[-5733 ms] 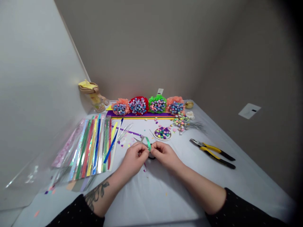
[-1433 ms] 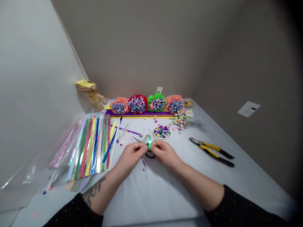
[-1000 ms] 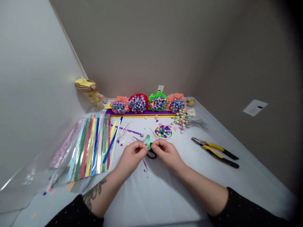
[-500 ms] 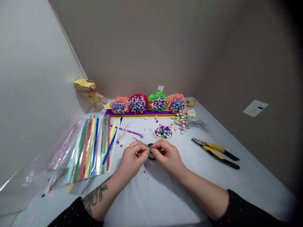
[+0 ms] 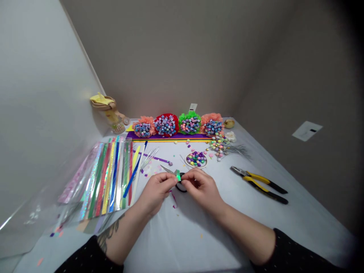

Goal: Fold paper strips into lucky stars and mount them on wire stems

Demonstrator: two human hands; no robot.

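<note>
Between my two hands is a short, shiny green paper strip point(image 5: 178, 175), folded small. My left hand point(image 5: 159, 189) pinches its left side with thumb and forefinger. At its right side, the thumb and fingers of my right hand point(image 5: 201, 186) are closed on the strip's edge. Beneath the fingers lies a pair of scissors point(image 5: 167, 169) with black handles, partly hidden, blade pointing up and left. A bowl point(image 5: 195, 165) of small folded paper stars sits just beyond my right hand. A curled purple paper scrap point(image 5: 173, 201) rests below the scissors.
On the left lies a clear sleeve of coloured paper strips point(image 5: 106, 178). Yellow-handled pliers point(image 5: 258, 184) lie at the right. Along the back stand several star bouquets point(image 5: 166, 125) in crepe paper. Loose stars point(image 5: 219, 145) and thin wires point(image 5: 239, 150) lie at the back right.
My left hand has shifted slightly left, its fingers drawing back a little from the right hand. The green strip now stands up and shows more. My right hand has barely moved.
</note>
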